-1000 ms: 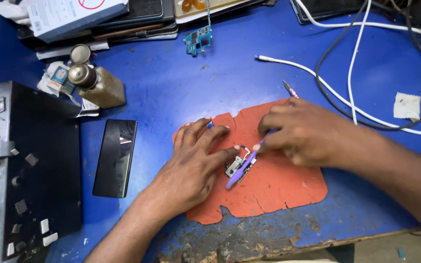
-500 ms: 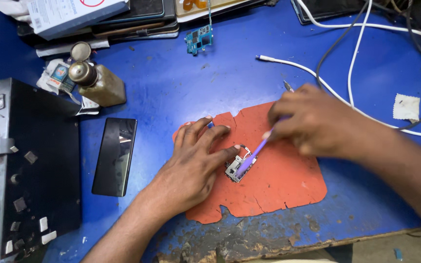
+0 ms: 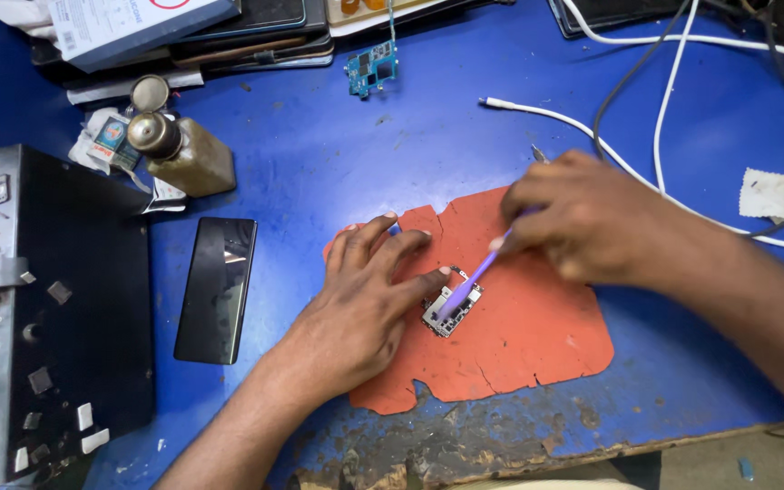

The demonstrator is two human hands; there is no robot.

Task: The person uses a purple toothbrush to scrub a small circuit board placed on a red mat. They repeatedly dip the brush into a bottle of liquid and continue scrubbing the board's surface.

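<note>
A small silver circuit board (image 3: 453, 308) lies on a torn orange mat (image 3: 537, 345) on the blue table. My left hand (image 3: 365, 304) lies flat on the mat, its fingertips pressing the board's left edge. My right hand (image 3: 573, 218) grips a thin purple brush (image 3: 469, 279) whose tip rests on the board. A metal tool tip (image 3: 537, 154) pokes out behind my right hand.
A black phone (image 3: 218, 289) lies face up left of the mat. A brown bottle (image 3: 183, 154) stands behind it, a black box (image 3: 56, 308) with small parts at far left. A blue circuit board (image 3: 372, 68) and white cables (image 3: 646, 172) lie farther back.
My right hand has lifted up and to the right, tilting the purple brush while its tip stays on the board. My left hand has kept its place.
</note>
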